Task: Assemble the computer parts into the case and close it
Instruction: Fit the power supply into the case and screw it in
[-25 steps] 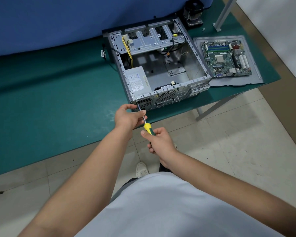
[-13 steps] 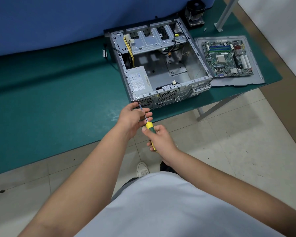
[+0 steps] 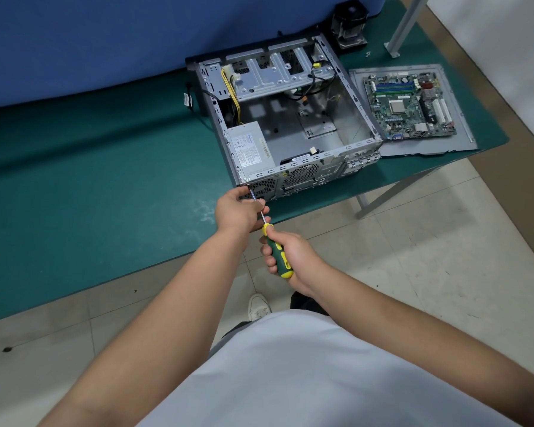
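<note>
An open grey computer case [image 3: 361, 97] lies on its side on the green table [image 3: 90, 195], with a power supply [image 3: 250, 147] in its near left corner. My right hand [image 3: 290, 251] grips the green and yellow handle of a screwdriver [image 3: 276, 252]. Its tip meets the case's rear panel at the near left corner. My left hand [image 3: 239, 211] pinches the screwdriver's metal shaft close to that corner. A motherboard [image 3: 409, 107] rests on the grey side panel [image 3: 457, 143], to the right of the case.
A black CPU cooler [image 3: 350, 24] stands behind the case against a blue wall. A metal post [image 3: 406, 23] rises at the back right. The table's front edge runs just under my hands, with tiled floor below. A brown board [image 3: 524, 180] leans at the right.
My right hand has shifted back along the handle, so more of the green and yellow grip shows. My left hand stays on the shaft at the case corner.
</note>
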